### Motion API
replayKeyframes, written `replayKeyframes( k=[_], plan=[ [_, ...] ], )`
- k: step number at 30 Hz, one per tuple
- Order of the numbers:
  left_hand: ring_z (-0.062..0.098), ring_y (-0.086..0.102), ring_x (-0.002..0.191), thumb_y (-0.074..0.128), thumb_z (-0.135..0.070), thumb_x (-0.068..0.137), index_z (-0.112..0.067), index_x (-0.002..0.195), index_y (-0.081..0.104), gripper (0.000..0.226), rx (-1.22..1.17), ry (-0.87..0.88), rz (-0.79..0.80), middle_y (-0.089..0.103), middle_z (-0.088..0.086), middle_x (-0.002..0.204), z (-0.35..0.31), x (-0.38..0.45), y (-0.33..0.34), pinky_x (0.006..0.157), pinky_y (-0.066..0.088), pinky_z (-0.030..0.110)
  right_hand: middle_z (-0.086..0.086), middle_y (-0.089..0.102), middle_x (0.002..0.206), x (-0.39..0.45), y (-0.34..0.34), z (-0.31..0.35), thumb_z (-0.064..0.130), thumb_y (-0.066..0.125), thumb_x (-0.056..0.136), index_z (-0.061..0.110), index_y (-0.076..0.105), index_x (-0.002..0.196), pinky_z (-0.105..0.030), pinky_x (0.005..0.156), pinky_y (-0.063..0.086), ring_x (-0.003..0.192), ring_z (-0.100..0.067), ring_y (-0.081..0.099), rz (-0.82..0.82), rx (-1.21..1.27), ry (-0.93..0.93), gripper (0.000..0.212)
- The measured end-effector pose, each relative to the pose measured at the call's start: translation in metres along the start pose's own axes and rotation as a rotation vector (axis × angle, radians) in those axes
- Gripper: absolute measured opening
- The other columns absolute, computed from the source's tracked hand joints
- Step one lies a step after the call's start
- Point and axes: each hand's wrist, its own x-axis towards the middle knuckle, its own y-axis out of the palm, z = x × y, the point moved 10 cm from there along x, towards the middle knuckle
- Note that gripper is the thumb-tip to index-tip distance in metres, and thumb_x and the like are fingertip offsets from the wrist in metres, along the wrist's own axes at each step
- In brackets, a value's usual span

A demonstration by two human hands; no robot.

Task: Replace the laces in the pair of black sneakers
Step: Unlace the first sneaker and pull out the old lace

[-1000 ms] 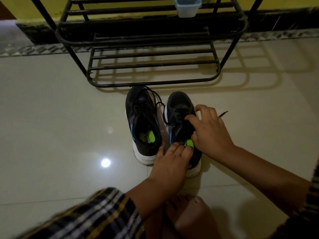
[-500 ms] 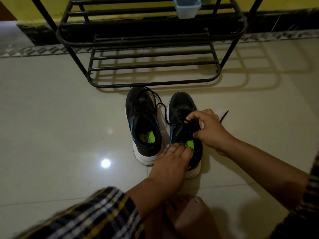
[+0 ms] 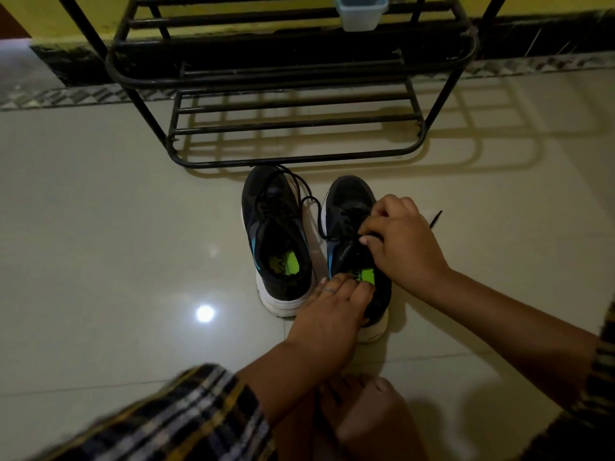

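**Unlacing the right shoe**

Right hand (image 3: 404, 242) has its fingertips curled in, pinching the lace (image 3: 342, 227) over the right shoe (image 3: 349, 207). Left hand (image 3: 332, 311) lies with straight fingers pressing that shoe's collar. The left shoe (image 3: 276, 234) sits touching alongside, laced, both on the floor (image 3: 100, 227) just in front of the rack (image 3: 293, 78).

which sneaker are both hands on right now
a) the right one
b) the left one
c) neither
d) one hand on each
a, since the right hand pinches the lace over the right sneaker and the left hand rests on its heel opening, while the left sneaker sits untouched.
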Motion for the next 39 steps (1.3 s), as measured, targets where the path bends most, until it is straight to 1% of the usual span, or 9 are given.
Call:
replayKeyframes(
  k=[4, 8, 12, 15, 19, 27, 34, 37, 39],
  plan=[
    [0.030, 0.056, 0.115, 0.069, -0.015, 0.074, -0.015, 0.112, 0.047, 0.043, -0.038, -0.008, 0.016, 0.063, 0.008, 0.109, 0.002, 0.000, 0.002, 0.088, 0.052, 0.039, 0.004, 0.065, 0.087, -0.006, 0.021, -0.029, 0.009, 0.060, 0.089, 0.014, 0.065, 0.081, -0.023, 0.070, 0.046, 0.085, -0.009, 0.058, 0.119, 0.949, 0.628, 0.010],
    [0.031, 0.053, 0.120, 0.061, -0.013, 0.080, -0.014, 0.114, 0.046, 0.037, -0.079, -0.013, 0.031, 0.061, 0.010, 0.113, 0.002, 0.000, 0.002, 0.090, 0.052, 0.041, 0.000, 0.049, 0.104, 0.004, 0.004, -0.013, 0.018, 0.067, 0.084, 0.019, 0.065, 0.110, -0.030, 0.092, 0.044, 0.102, -0.015, 0.046, 0.131, 0.161, 0.174, 0.026],
    [0.030, 0.054, 0.118, 0.048, -0.019, 0.083, -0.015, 0.113, 0.045, 0.030, -0.068, -0.008, 0.007, 0.062, 0.009, 0.112, 0.002, 0.000, -0.001, 0.088, 0.053, 0.037, -0.008, 0.051, 0.107, 0.000, 0.008, 0.004, 0.022, 0.066, 0.082, 0.015, 0.066, 0.107, -0.040, 0.081, 0.045, 0.102, -0.027, 0.046, 0.094, -0.269, -0.105, 0.025],
    [0.031, 0.054, 0.118, 0.064, -0.012, 0.078, -0.015, 0.113, 0.043, 0.040, -0.076, -0.008, 0.030, 0.061, 0.010, 0.113, 0.002, 0.000, 0.003, 0.089, 0.052, 0.040, -0.007, 0.056, 0.092, 0.000, 0.003, 0.006, 0.015, 0.073, 0.077, 0.011, 0.071, 0.086, -0.036, 0.073, 0.045, 0.089, -0.026, 0.052, -0.013, -0.165, -0.116, 0.010],
    [0.032, 0.054, 0.118, 0.067, -0.011, 0.077, -0.016, 0.113, 0.042, 0.044, -0.082, -0.008, 0.033, 0.062, 0.011, 0.112, 0.002, 0.001, 0.004, 0.088, 0.053, 0.040, 0.003, 0.058, 0.075, 0.008, -0.001, -0.026, 0.009, 0.066, 0.085, 0.014, 0.064, 0.076, -0.013, 0.061, 0.042, 0.067, -0.005, 0.053, 0.002, 0.728, 0.383, 0.011],
    [0.030, 0.053, 0.120, 0.058, -0.017, 0.082, -0.015, 0.115, 0.049, 0.034, -0.078, -0.020, 0.028, 0.061, 0.009, 0.115, 0.003, 0.000, 0.002, 0.090, 0.052, 0.038, -0.001, 0.045, 0.112, -0.002, 0.011, -0.001, 0.025, 0.064, 0.086, 0.018, 0.063, 0.111, -0.027, 0.080, 0.043, 0.106, -0.019, 0.047, 0.114, -0.071, 0.014, 0.026],
    [0.027, 0.056, 0.116, 0.034, -0.028, 0.081, -0.016, 0.111, 0.049, 0.036, -0.043, 0.000, -0.006, 0.063, 0.006, 0.111, 0.002, 0.001, -0.002, 0.087, 0.053, 0.034, -0.011, 0.051, 0.100, -0.002, 0.011, 0.013, 0.023, 0.069, 0.083, 0.007, 0.067, 0.092, -0.035, 0.062, 0.046, 0.093, -0.029, 0.050, 0.108, -0.298, -0.182, 0.018],
    [0.029, 0.054, 0.119, 0.034, -0.028, 0.083, -0.016, 0.113, 0.046, 0.035, -0.059, -0.014, 0.023, 0.062, 0.007, 0.112, 0.004, 0.000, 0.002, 0.090, 0.052, 0.036, -0.008, 0.051, 0.096, 0.001, 0.013, 0.011, 0.022, 0.062, 0.089, 0.008, 0.064, 0.087, -0.035, 0.069, 0.044, 0.092, -0.024, 0.048, 0.127, -0.212, -0.140, 0.014],
    [0.030, 0.053, 0.120, 0.044, -0.022, 0.084, -0.014, 0.113, 0.046, 0.030, -0.065, -0.012, 0.034, 0.061, 0.009, 0.112, 0.004, 0.000, 0.003, 0.091, 0.051, 0.038, -0.004, 0.055, 0.088, 0.008, 0.004, 0.000, 0.023, 0.054, 0.094, 0.011, 0.063, 0.083, -0.031, 0.072, 0.043, 0.084, -0.017, 0.052, 0.139, 0.206, 0.112, 0.019]
  ],
)
